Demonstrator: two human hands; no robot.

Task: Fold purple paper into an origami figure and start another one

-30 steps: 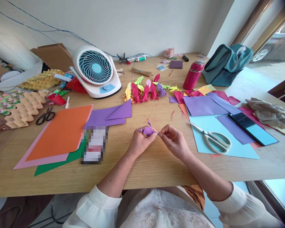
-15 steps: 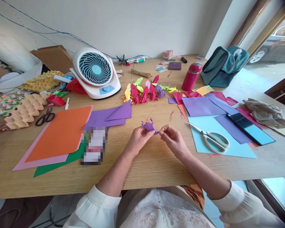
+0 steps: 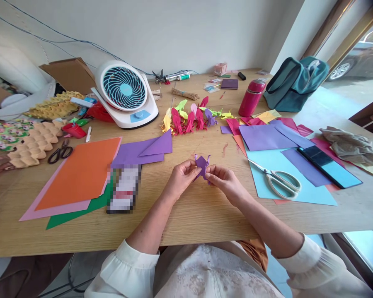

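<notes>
A small purple origami frog (image 3: 201, 164) with thin curled legs is held up over the wooden table, between both hands. My left hand (image 3: 182, 178) pinches its left side between thumb and fingers. On the other side, my right hand (image 3: 221, 181) is closed on its right edge, near a lower leg. Parts of the lower legs are hidden by my fingers. Beyond the hands lies a cluster of folded paper figures (image 3: 189, 120) in red, yellow, green, pink and purple.
White-handled scissors (image 3: 282, 182) rest on light blue paper (image 3: 267, 165) at right, beside a phone (image 3: 329, 165). Orange sheets (image 3: 79, 174) and purple paper (image 3: 136, 153) lie left. A fan (image 3: 124, 93), a pink bottle (image 3: 251, 97) and a teal bag (image 3: 294, 85) stand farther back.
The frog has turned more upright and moved slightly right. My right hand has shifted from the tip of a leg to the frog's right side.
</notes>
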